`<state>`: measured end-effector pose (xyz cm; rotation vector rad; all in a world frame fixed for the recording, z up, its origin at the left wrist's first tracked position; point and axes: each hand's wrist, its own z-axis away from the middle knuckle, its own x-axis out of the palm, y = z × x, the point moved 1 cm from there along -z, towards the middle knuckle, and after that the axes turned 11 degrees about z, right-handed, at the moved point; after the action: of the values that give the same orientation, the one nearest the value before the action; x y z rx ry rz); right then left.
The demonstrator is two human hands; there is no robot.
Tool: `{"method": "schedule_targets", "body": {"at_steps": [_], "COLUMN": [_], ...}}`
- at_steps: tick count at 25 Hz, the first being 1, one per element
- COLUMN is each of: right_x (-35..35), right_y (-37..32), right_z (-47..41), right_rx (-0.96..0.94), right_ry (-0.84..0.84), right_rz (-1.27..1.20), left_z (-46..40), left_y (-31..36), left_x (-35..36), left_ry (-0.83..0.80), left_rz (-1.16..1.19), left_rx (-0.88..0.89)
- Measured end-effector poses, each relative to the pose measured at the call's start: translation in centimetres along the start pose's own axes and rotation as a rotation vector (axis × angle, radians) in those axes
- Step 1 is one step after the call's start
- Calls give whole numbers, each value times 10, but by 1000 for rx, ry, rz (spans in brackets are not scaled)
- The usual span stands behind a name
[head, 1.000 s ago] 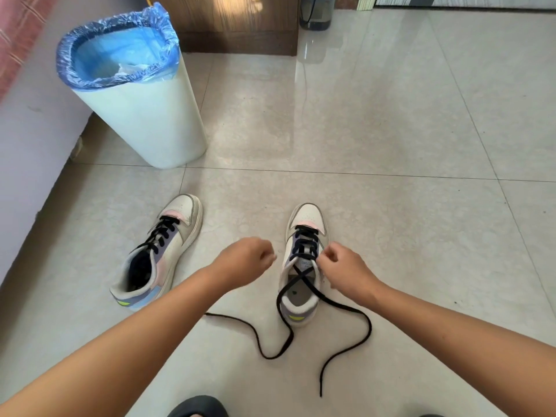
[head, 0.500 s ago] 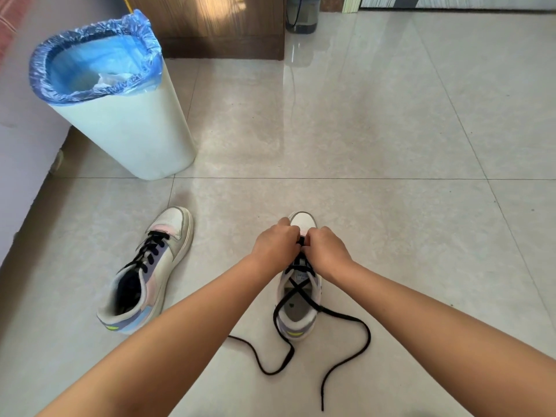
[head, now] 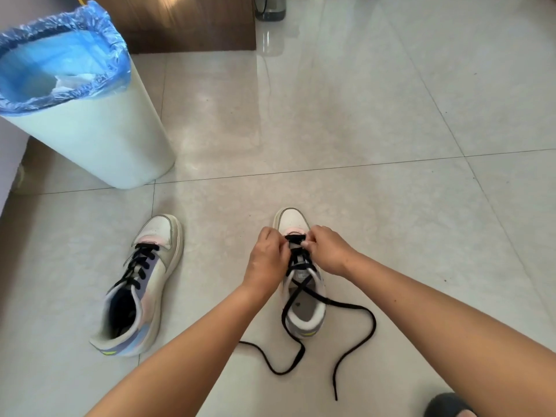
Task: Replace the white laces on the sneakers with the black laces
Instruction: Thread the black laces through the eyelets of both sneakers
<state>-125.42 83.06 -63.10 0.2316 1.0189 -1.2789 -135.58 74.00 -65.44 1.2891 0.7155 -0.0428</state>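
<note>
A pale tiled floor point(head: 361, 115) carries everything here. Largest on it is a white waste bin point(head: 99, 139) with a blue liner, standing at the upper left, well apart from the shoes. Nearer the person lie two sneakers. The left sneaker point(head: 141, 287) rests apart from the hands, and its black lace point(head: 138, 266) is crossed up through its eyelets with no loose ends showing, so that shoe looks finished. No white laces are visible on either shoe; whether they went into the bin cannot be told.

The right sneaker point(head: 304, 281) stands toe away from the person, between the two forearms. Its black lace point(head: 355, 344) is threaded through the lower rows only; its two long ends cross over the shoe's opening and trail loose on the floor toward the person.

The left hand point(head: 266, 260) and right hand point(head: 326, 251) meet over the rows nearest the toe, each grip narrow, fingertips pinching the lace at the eyelets. By my reading they are snugging those rows; the upper eyelets remain to be laced.
</note>
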Motion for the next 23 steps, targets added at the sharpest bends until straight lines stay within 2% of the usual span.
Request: {"method": "schedule_targets", "body": {"at_steps": [4, 6, 9, 11, 14, 16, 17, 19, 23], "right_x": [3, 10, 17, 21, 21, 17, 16, 19, 18], "right_y": [-1, 2, 9, 12, 12, 11, 10, 7, -3], "right_z": [-10, -10, -4, 0, 0, 3, 4, 4, -2], "right_rx": [31, 75, 99, 86, 170, 240, 234, 163, 58], "right_ry": [-74, -64, -54, -21, 85, 65, 9, -75, -94], "right_rz": [82, -121, -590, -669, -538, -256, -117, -8, 82], "left_z": [-13, -19, -11, -1, 3, -1, -5, -11, -21], "left_y": [-9, -7, -7, -8, -6, -3, -3, 0, 15], "left_x": [-3, -3, -4, -8, -9, -9, -7, -4, 4], "left_ry": [-174, -210, -175, -107, -11, -2, -83, -329, -554], "left_rz": [-259, -335, -197, -8, 61, 12, -95, -369, -684], "left_rx": [-25, 35, 96, 46, -30, -107, -154, -205, -49]}}
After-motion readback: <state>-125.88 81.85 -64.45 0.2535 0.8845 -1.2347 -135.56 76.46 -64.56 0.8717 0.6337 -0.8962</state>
